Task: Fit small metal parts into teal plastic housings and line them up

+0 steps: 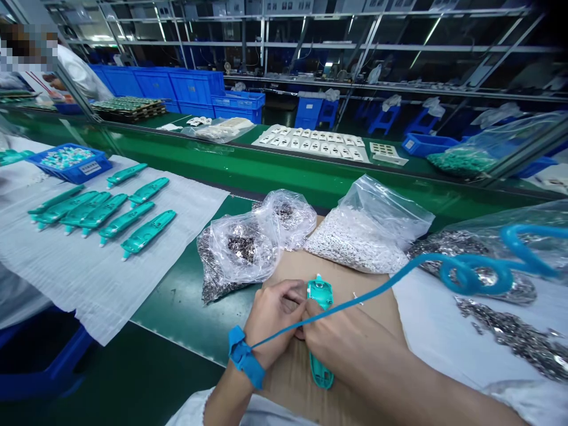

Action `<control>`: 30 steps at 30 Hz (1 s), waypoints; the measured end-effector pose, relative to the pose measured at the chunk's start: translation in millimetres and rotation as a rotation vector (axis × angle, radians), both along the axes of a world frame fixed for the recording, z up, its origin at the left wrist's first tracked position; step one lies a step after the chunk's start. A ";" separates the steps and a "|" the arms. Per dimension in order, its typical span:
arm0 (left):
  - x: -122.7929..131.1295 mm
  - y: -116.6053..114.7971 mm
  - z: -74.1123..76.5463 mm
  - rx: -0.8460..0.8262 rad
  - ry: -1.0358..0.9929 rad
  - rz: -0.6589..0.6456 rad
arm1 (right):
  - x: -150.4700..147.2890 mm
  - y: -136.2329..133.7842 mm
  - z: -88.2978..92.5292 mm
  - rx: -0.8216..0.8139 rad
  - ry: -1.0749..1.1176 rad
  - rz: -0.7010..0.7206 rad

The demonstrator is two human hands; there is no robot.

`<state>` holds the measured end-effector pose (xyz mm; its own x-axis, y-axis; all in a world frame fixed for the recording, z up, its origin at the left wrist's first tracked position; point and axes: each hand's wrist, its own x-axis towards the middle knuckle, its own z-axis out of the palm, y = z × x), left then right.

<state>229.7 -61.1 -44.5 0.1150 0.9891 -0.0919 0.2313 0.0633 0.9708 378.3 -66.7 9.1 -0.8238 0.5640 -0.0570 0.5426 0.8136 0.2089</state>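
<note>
A teal plastic housing with a small white tip lies lengthwise on brown cardboard in front of me. My right hand crosses over its middle and hides that part. My left hand is at its left side, fingers curled and thumb bent inward. The fingertips of both hands meet at the housing's left edge; whatever is pinched there is hidden. Around my left wrist is a blue strap, and its coiled blue cord passes above my right hand.
Plastic bags of metal pieces and of small white parts stand behind the cardboard. Loose metal pieces lie at right. Several teal housings and a blue bin sit at left. A person's sleeve shows far left.
</note>
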 end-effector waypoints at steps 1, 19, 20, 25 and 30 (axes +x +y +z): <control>-0.4 0.2 -1.1 0.014 0.012 0.003 | -2.5 0.2 1.4 -0.003 0.002 0.003; 12.5 3.2 30.9 0.022 0.387 -0.210 | 54.2 -13.1 -3.8 -0.268 0.307 -0.239; 14.5 2.7 32.0 0.023 0.399 -0.227 | 59.8 -15.9 -2.8 -0.283 0.337 -0.242; 22.2 -0.6 30.2 0.038 0.397 -0.208 | 82.5 -40.3 -4.7 -0.268 0.442 -0.345; 27.0 -2.3 24.2 0.071 0.378 -0.188 | 82.7 -63.2 -25.6 -0.273 0.551 -0.643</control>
<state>256.8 -63.4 -20.4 0.2657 0.9594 -0.0947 0.5726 -0.0781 0.8161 461.0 -130.0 -16.5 -0.3028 0.9515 0.0538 0.8778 0.3004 -0.3733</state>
